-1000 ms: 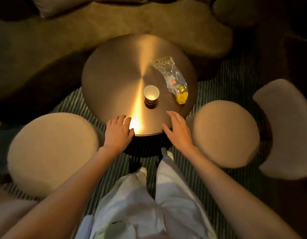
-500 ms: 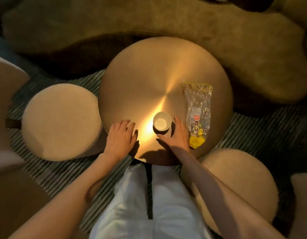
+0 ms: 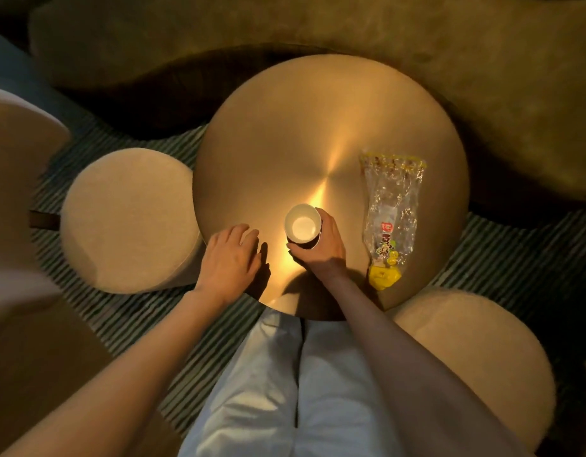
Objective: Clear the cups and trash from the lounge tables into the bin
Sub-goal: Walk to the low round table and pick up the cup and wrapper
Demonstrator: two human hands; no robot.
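A small paper cup (image 3: 302, 223) with a white inside and dark outer wall stands near the front of the round brass table (image 3: 285, 133). My right hand (image 3: 324, 247) is wrapped around the cup's side. To the right lies a clear plastic snack wrapper (image 3: 392, 206) with yellow ends, flat on the tabletop. My left hand (image 3: 230, 257) rests palm down at the table's front left edge, holding nothing, fingers slightly apart.
A round beige stool (image 3: 130, 219) stands left of the table and another (image 3: 476, 351) at the front right. A large olive sofa (image 3: 482, 61) curves behind. A striped rug (image 3: 515, 258) covers the floor. My white trousers are just below the table's edge.
My right hand has closed around the paper cup, which it was only reaching toward before. The view has moved closer over the table. My left hand stays on the edge.
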